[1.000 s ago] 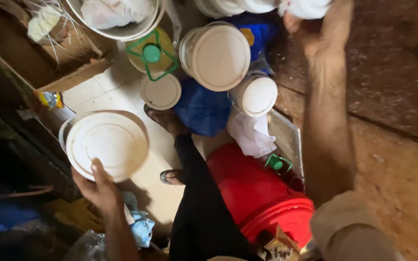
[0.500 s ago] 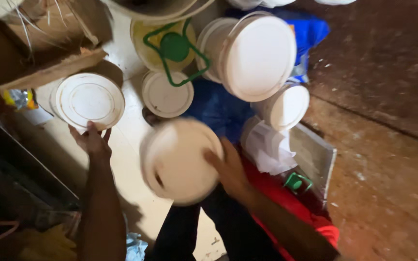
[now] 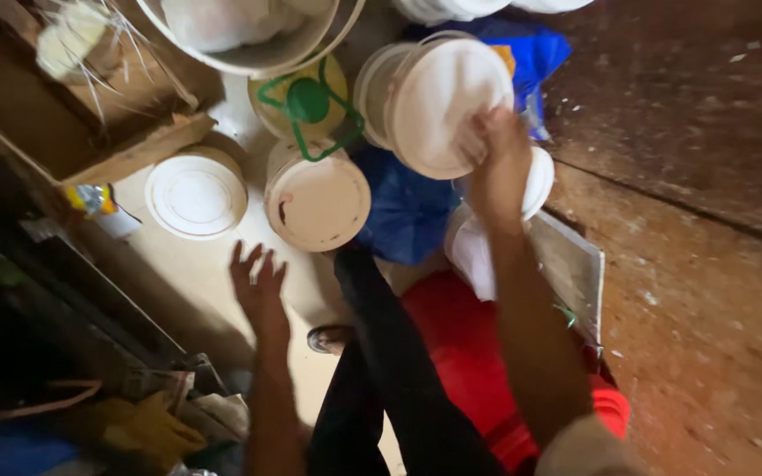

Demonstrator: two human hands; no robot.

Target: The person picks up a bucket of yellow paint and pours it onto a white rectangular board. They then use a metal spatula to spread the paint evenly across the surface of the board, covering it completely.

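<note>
A person bends over a crowd of white lidded buckets on a pale floor.

Nearest, dark trouser legs and a red bucket [image 3: 478,370] fill the lower frame. The left hand [image 3: 259,286] hangs empty with fingers spread, just short of a small white bucket [image 3: 317,201] and a white lid [image 3: 196,192] lying to its left. Farther off, the right hand [image 3: 500,163] closes its fingers on the edge of the lid of a large white bucket [image 3: 438,101]. Beside that stands a yellow container with a green cap [image 3: 309,99], with blue plastic [image 3: 403,211] between.
</note>
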